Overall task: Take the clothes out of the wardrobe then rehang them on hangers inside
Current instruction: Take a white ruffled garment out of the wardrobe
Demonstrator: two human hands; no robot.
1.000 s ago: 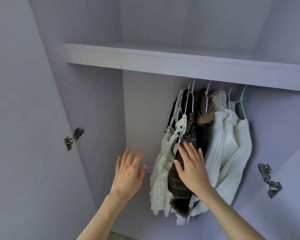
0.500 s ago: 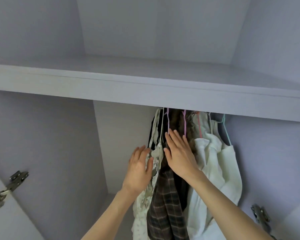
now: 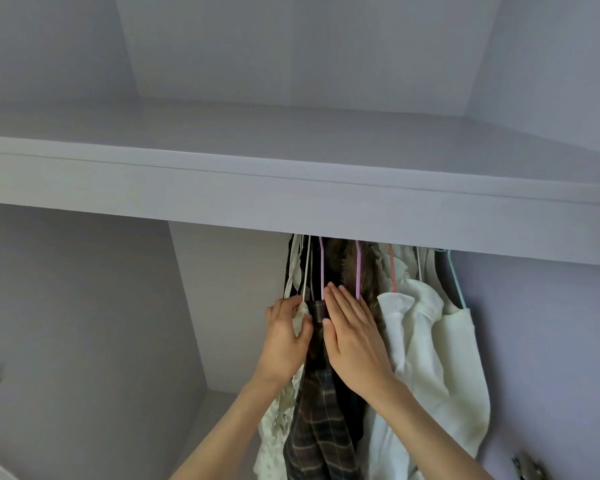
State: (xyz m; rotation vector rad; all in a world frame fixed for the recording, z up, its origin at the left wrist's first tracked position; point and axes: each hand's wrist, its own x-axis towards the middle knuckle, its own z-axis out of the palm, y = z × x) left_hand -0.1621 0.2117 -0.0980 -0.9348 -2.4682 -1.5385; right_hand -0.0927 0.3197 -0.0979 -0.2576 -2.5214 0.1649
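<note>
1. The clothes hang bunched together under the shelf (image 3: 291,199), right of the wardrobe's middle; the rail itself is hidden behind the shelf's front edge.
2. Directly below the shelf, a dark plaid garment (image 3: 323,434) sits between a pale floral piece (image 3: 278,420) on its left and white tops (image 3: 426,358) on its right.
3. The left hand (image 3: 284,341) pinches the top of the floral piece, fingers curled round the fabric, probably to draw it aside from the plaid garment.
4. The right hand (image 3: 350,334) lies flat with straight, close-set fingers (image 3: 340,299) against the dark garments, seemingly pressing them rightward to open a gap.
5. Thin hanger necks run up beneath the shelf: two lilac hangers (image 3: 358,271), a pink hanger (image 3: 392,271) and a pale blue hanger (image 3: 456,282) farthest right, all hooked out of sight.
6. Judged from this, removal is only beginning; nothing is yet off the rail.
7. Well below the shelf, metal hinges (image 3: 529,469) show at both lower corners.
</note>
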